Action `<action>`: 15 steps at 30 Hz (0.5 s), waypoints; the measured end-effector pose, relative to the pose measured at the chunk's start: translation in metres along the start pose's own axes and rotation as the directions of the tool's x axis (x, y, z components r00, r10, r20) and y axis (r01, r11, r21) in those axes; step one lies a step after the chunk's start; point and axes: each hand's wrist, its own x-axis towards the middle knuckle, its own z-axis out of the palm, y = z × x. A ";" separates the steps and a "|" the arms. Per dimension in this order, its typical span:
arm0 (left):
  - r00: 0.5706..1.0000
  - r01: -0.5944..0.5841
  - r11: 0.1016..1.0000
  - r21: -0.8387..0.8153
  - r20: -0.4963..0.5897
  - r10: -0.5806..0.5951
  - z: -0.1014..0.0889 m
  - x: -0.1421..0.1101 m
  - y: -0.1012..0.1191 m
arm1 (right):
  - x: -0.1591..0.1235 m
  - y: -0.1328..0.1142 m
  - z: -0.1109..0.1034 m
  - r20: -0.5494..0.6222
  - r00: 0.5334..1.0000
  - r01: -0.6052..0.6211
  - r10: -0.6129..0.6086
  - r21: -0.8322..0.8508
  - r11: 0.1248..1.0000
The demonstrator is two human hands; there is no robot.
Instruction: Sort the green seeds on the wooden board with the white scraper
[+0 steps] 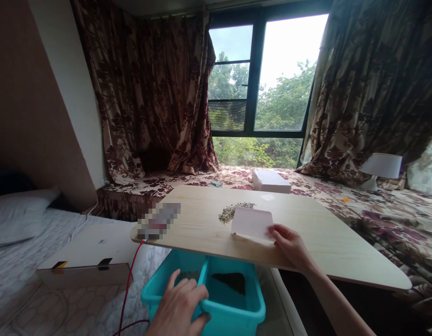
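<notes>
My right hand pinches the right edge of a thin, whitish plastic card, tilted low over the light wooden tabletop. Just behind the card lies a scattered heap of small, dark and pale seed-like grains. Below the table's near edge sits a turquoise two-compartment bin. The near rim and divider of this bin are gripped by my left hand, its index finger reaching into the left compartment. Dark grains lie in the right compartment; a few specks show in the left one.
A pixelated flat object with a red cable rests on the table's left end. A white carton lies on the bed at left. Behind the table are a white box and a lamp.
</notes>
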 end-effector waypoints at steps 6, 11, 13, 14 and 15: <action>1.000 -0.001 1.000 -0.015 -0.029 0.001 0.000 0.001 -0.002 | -0.009 -0.009 -0.010 0.121 0.991 -0.060 0.059 0.006 0.998; 1.000 -0.002 1.000 -0.007 -0.013 0.002 0.000 0.003 -0.001 | -0.002 -0.009 -0.014 -0.014 1.000 -0.005 0.006 0.060 0.998; 1.000 0.001 1.000 -0.004 -0.012 -0.001 -0.002 0.003 0.000 | 0.000 -0.009 -0.012 -0.013 1.000 -0.019 0.020 0.064 0.998; 1.000 0.004 1.000 -0.003 -0.009 -0.004 -0.003 0.002 0.001 | -0.001 -0.009 -0.011 -0.004 0.999 -0.032 0.032 0.061 0.998; 1.000 0.005 1.000 0.000 -0.002 -0.005 -0.004 0.001 0.002 | -0.002 -0.009 -0.010 0.003 0.999 -0.044 0.044 0.057 0.997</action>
